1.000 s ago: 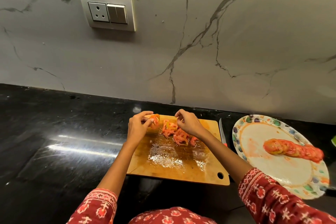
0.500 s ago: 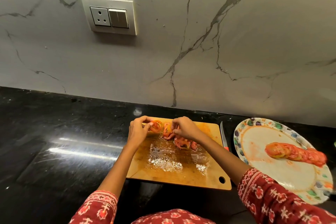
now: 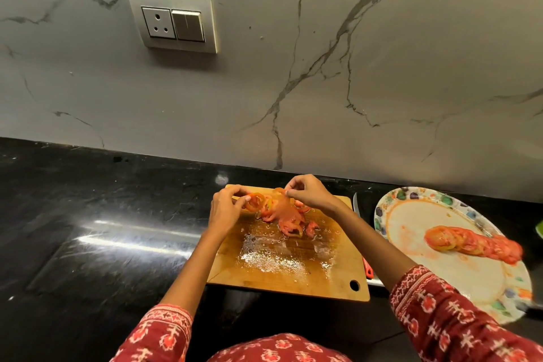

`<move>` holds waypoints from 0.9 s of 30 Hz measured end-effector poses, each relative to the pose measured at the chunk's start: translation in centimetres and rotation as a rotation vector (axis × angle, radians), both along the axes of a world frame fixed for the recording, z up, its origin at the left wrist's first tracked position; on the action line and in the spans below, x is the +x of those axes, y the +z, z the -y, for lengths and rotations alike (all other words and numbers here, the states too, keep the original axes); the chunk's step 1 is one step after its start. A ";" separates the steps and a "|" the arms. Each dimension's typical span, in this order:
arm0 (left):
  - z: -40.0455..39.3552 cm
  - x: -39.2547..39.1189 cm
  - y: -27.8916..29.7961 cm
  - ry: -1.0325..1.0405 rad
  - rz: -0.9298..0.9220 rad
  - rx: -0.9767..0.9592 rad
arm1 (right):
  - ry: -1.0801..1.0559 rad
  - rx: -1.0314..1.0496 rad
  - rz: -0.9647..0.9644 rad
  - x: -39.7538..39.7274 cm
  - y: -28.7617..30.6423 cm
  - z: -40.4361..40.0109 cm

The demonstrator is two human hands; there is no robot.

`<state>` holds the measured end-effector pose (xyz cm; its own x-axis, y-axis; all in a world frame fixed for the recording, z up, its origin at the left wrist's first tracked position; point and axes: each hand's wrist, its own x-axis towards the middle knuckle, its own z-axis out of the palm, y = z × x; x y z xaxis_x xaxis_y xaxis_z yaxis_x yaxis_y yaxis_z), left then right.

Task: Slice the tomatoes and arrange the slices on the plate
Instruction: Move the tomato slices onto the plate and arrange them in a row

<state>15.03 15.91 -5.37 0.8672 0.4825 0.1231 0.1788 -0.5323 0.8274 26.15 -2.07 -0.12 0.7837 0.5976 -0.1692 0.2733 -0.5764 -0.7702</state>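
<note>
A wooden cutting board [image 3: 293,270] lies on the black counter, wet with juice. Several tomato slices [image 3: 289,219] are heaped at its far end. My left hand [image 3: 226,209] pinches a tomato slice [image 3: 255,202] at the heap's left. My right hand [image 3: 308,195] pinches another slice at the heap's top, lifted and blurred below the fingers. A patterned plate [image 3: 411,214] to the right carries a row of overlapping slices [image 3: 473,244].
A knife [image 3: 357,206] with a red handle lies between the board and the plate, mostly hidden by my right forearm. The black counter [image 3: 102,229] stretches left. A marble wall with a socket plate [image 3: 173,22] stands behind.
Both hands have stayed at the heap on the board's far end. My right hand has lifted a slice up from the pile; my left hand keeps pinching its slice.
</note>
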 end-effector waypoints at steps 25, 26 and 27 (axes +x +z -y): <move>21.8 10.9 2.2 -0.602 0.020 0.063 | -0.772 -0.096 0.056 1.1 -0.2 28.7; 22.7 11.3 2.2 -0.624 0.018 0.065 | -0.774 -0.116 0.057 1.3 -0.3 29.6; 23.5 11.5 2.1 -0.645 0.017 0.062 | -0.773 -0.134 0.057 1.5 -0.4 30.2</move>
<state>26.55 -7.57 -3.24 0.9783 -0.1430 0.1502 -0.2057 -0.5755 0.7915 27.70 -32.31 -0.52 0.9786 -0.1432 -0.1480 -0.2058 -0.7063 -0.6773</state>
